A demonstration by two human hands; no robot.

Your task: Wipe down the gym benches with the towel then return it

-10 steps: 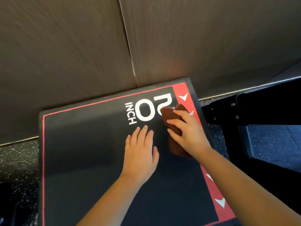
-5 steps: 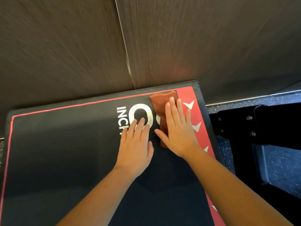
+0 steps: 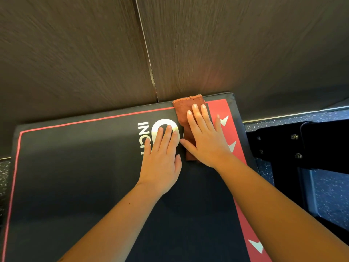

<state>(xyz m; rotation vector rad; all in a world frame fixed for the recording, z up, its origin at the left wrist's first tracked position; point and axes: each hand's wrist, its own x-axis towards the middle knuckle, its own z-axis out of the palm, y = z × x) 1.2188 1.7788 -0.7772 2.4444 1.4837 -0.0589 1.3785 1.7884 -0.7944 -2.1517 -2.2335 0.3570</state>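
Observation:
A folded rust-brown towel point(image 3: 184, 110) lies on the black padded box point(image 3: 75, 167) near its far right corner, its far end at the box's back edge against the wall. My right hand point(image 3: 205, 137) presses flat on the towel with straight fingers. Just to its left, my left hand point(image 3: 162, 159) rests flat on the box top, over the white "20 INCH" lettering point(image 3: 149, 129). A red strip with white arrows point(image 3: 226, 133) runs along the box's right side.
A dark wood-panelled wall point(image 3: 113, 53) stands directly behind the box. To the right is black metal gym equipment point(image 3: 302, 144) on speckled rubber flooring point(image 3: 326, 190).
My right hand has flattened from curled fingers and pushed the towel away from me up to the box's back edge. My left hand stayed flat on the lettering.

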